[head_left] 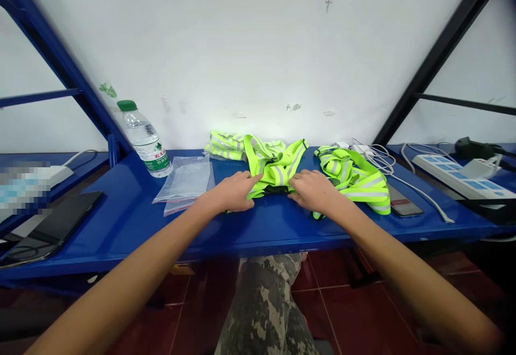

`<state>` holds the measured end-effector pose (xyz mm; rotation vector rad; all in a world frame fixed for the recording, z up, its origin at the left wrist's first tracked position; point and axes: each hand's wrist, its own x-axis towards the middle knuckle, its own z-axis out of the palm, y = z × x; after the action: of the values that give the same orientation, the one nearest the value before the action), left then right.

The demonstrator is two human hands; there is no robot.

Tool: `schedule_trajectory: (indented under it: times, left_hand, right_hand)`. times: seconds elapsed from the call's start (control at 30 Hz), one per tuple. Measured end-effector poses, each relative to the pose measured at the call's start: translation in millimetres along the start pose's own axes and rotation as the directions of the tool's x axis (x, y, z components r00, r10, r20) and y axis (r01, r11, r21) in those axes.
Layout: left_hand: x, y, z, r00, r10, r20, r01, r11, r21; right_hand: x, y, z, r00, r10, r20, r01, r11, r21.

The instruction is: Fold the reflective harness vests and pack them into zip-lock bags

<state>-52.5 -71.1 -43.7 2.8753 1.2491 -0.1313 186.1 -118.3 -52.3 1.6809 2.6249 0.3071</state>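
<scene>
A bunched neon-yellow reflective strap harness [278, 175] with silver stripes lies on the blue shelf in front of me. My left hand [236, 191] is closed on its left side, the thumb and a finger showing against the strap. Gripping the right side is my right hand [310, 189], fingers curled under. A dark piece of the harness shows between the two hands. Just right of my right hand rests another loose reflective harness [358, 177]. Behind my left hand, a folded reflective harness in clear plastic [223, 145] lies near the wall.
Clear zip bags [187, 180] lie left of my left hand, beside a water bottle [147, 142] with a green cap. To the right are a phone [405, 201], white cables [382, 158] and a power strip [463, 175]. A dark tablet-like device [52, 226] lies far left.
</scene>
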Motion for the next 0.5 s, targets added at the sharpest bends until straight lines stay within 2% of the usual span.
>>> schedule_trajectory:
  times: [0.07, 0.17, 0.23, 0.3, 0.4, 0.5]
  left_hand:
    - [1, 6, 1.4, 0.998, -0.018, -0.053, 0.022, 0.998, 0.062]
    - [7, 11, -5.9, 0.991, -0.053, -0.122, 0.067, 0.991, 0.114]
    - [10, 13, -14.8, 0.977, -0.066, -0.205, 0.095, 0.986, 0.136]
    - [11, 15, -23.4, 0.940, -0.060, -0.336, 0.115, 0.983, 0.146]
    - [12, 19, -30.9, 0.832, -0.035, -0.553, 0.130, 0.983, 0.133]
    - [12, 26, -32.7, 0.656, -0.124, -0.745, 0.221, 0.975, 0.032]
  right_hand:
    - [1, -13, -6, 0.994, 0.053, -0.092, -0.056, 0.998, -0.037]
    - [13, -34, -8, 0.968, -0.014, -0.249, 0.029, 0.998, 0.057]
    - [28, -45, -4, 0.960, -0.028, -0.277, 0.072, 0.986, 0.150]
    - [45, -51, -1, 0.960, 0.049, -0.276, 0.026, 0.965, 0.262]
    - [69, -51, -2, 0.937, 0.215, -0.277, -0.089, 0.910, 0.405]
    - [87, -42, -10, 0.910, 0.276, -0.311, -0.066, 0.834, 0.548]
